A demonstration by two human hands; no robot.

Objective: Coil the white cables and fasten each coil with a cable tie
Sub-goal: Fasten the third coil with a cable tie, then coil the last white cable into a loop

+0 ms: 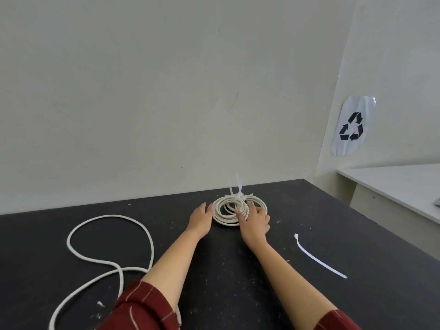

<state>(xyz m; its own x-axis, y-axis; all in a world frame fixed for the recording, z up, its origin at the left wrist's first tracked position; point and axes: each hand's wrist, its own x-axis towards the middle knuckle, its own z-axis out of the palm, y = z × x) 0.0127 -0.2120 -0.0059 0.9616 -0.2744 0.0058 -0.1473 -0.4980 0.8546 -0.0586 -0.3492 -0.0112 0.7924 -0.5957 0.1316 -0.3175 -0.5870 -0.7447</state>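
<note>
A stack of coiled white cables (228, 210) lies flat near the far edge of the black table (238, 270). Cable ties bind it at its far side, their tails (238, 184) sticking up. My left hand (201, 217) rests against the coil's left rim, fingers extended. My right hand (256, 221) lies on the coil's right part, fingers spread over the loops. A loose white cable (112, 244) sprawls in wide loops at the left, running under my left sleeve. A single loose cable tie (319, 257) lies flat at the right.
A pale wall stands right behind the table's far edge. At the right is a white desk (392, 184), with a recycling sign (352, 126) on the wall above it. Small white flecks dot the table top.
</note>
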